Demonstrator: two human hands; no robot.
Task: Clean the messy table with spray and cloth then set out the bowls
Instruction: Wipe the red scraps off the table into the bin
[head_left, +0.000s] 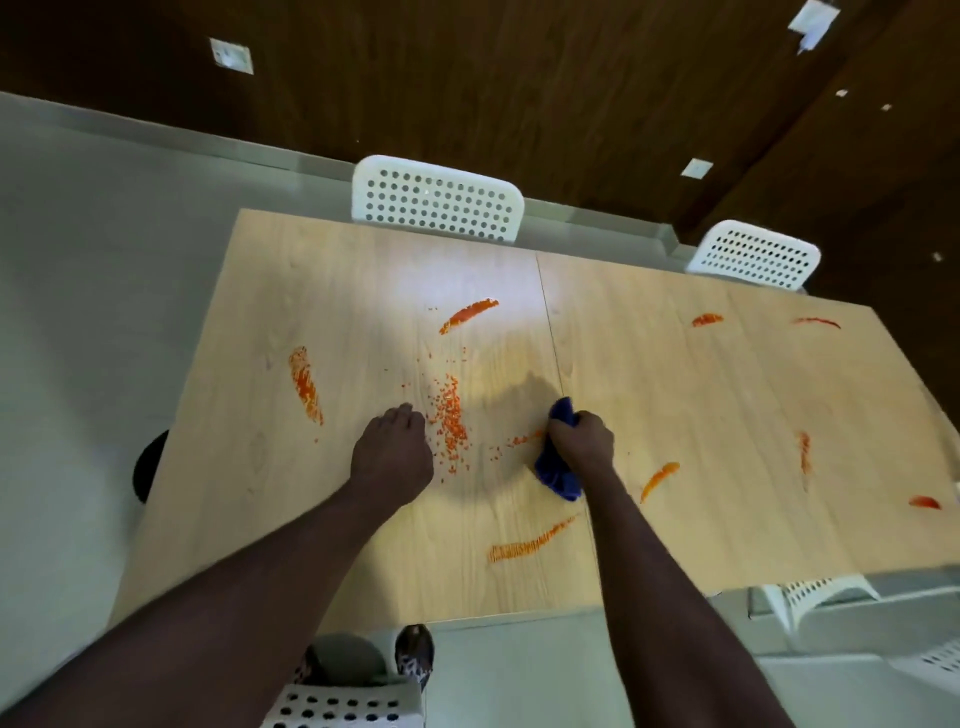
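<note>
on the table (260, 312) | right hand (582, 441) grips blue cloth (558, 478) | left hand (392, 457) rests beside orange crumbs (452, 415), fingers loosely bent

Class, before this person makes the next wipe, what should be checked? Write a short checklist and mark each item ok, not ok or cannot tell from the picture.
1. Blue cloth gripped in the right hand: ok.
2. Left hand holding nothing as it rests on the table: cannot tell, because its fingers are foreshortened.
3. Orange crumbs gathered up: not ok. They lie scattered between the hands.
4. Orange smears wiped off: not ok. Several streak the tabletop.
5. Spray bottle within reach: cannot tell, as none is in view.
6. Bowls ready to set out: cannot tell, as none is in view.
</note>
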